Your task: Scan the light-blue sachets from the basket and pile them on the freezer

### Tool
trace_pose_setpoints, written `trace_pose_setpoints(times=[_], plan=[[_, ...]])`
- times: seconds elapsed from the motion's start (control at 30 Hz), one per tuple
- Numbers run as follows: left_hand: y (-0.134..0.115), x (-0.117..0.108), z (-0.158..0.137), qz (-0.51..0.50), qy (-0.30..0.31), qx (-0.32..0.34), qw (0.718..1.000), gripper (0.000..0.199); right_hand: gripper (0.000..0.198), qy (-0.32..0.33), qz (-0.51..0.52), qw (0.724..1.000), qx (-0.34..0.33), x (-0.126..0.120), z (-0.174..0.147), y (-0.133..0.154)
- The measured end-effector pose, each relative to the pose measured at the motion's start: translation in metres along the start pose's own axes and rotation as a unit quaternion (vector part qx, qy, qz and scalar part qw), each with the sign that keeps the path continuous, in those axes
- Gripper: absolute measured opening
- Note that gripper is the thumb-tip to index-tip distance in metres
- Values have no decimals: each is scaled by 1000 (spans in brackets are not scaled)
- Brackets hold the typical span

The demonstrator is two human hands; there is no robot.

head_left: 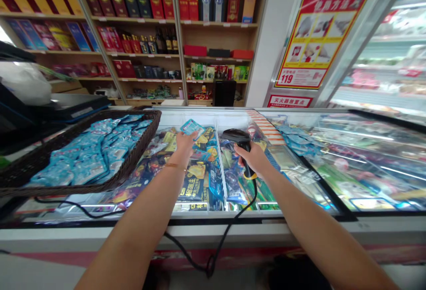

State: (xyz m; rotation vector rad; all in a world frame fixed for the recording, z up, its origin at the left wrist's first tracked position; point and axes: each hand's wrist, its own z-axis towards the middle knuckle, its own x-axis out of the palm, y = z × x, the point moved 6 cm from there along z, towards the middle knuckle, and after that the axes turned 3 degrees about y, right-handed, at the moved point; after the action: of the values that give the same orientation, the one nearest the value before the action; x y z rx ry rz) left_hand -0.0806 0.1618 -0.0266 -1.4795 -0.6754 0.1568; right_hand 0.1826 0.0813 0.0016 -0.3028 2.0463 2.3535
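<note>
At the centre of the frame, left hand (pixel 185 143) pinches one light-blue packet (pixel 193 127) above freezer goods; right hand (pixel 250 157) wraps the handle of one black barcode scanner (pixel 237 136), head pointing left. Scanner cable (pixel 229 224) droops over the freezer front edge (pixel 233 233), lower centre. White wire divider (pixel 221 166) runs between the hands. Left of frame: wicker basket (pixel 155 126), rim close to left forearm, full of similar blue packets (pixel 96 150), overlapping, no exact count. Right of centre: second blue pile (pixel 296 139), also uncountable, beside orange-white striped strip (pixel 266 127). White plastic bag (pixel 25 81), left edge.

Upper right: red poster (pixel 311 44), "消防栓 使用方法", "119", six photos; below it, sign (pixel 290 101), "灭火器放置点". Top centre: shelves (pixel 218 25); right-hand section's top row has six upright boxes (pixel 218 5), two rows down three flat boxes (pixel 218 52). Packet print too small to read.
</note>
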Motion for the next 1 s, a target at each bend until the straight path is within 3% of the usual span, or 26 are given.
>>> trace_pose_setpoints(times=[0.13,0.37,0.73,1.0], plan=[[-2,-1,4,9,56,51,997,20,28,6,-18,1000,-14,0,-2,1],[1,10,9,15,128,63,990,21,29,28,-44,998,-30,3,-4,4],[-2,12,2,-21,166,76,983,33,27,28,-84,995,-45,5,-10,13],[3,14,6,-34,162,98,981,35,28,51,-103,993,-31,5,-10,14]])
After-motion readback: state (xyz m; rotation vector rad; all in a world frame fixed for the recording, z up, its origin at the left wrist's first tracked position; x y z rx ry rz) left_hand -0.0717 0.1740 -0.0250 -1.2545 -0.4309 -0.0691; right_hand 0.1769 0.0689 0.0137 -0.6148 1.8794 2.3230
